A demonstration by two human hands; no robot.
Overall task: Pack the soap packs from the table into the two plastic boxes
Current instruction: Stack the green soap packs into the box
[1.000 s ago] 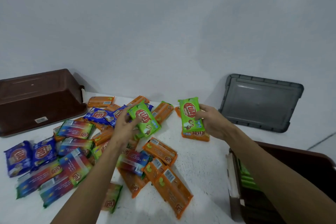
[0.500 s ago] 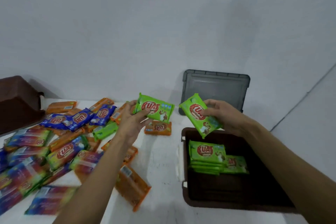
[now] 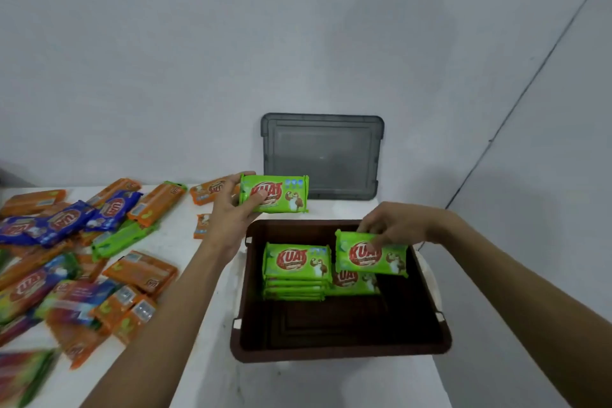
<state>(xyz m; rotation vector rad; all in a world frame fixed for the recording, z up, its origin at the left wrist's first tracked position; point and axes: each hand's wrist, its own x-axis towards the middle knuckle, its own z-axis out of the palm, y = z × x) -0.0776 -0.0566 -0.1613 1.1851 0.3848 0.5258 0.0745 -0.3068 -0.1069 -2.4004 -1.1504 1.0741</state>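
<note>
Right hand (image 3: 395,225) pinches a green soap pack (image 3: 371,253) by its far edge, label up, low over the right side of the brown plastic box (image 3: 341,353). Likely flat so it drops square on the shorter green stack (image 3: 352,283) beneath. Taller green stack (image 3: 296,270) sits just left of it, both against the far wall; near half of the box is bare. Looks like sorting by colour.

Left hand (image 3: 231,209) closed on a second green pack (image 3: 275,193), held above the box's far-left corner, probably queued next.

Loose packs (image 3: 99,242), orange, blue, one green, cover the table (image 3: 205,291) to the left. Near-left ones are blurred, count unclear. Grey lid (image 3: 323,156) leans on the wall behind. Second box not in view. Depth of the short stack is hidden by the held pack.
</note>
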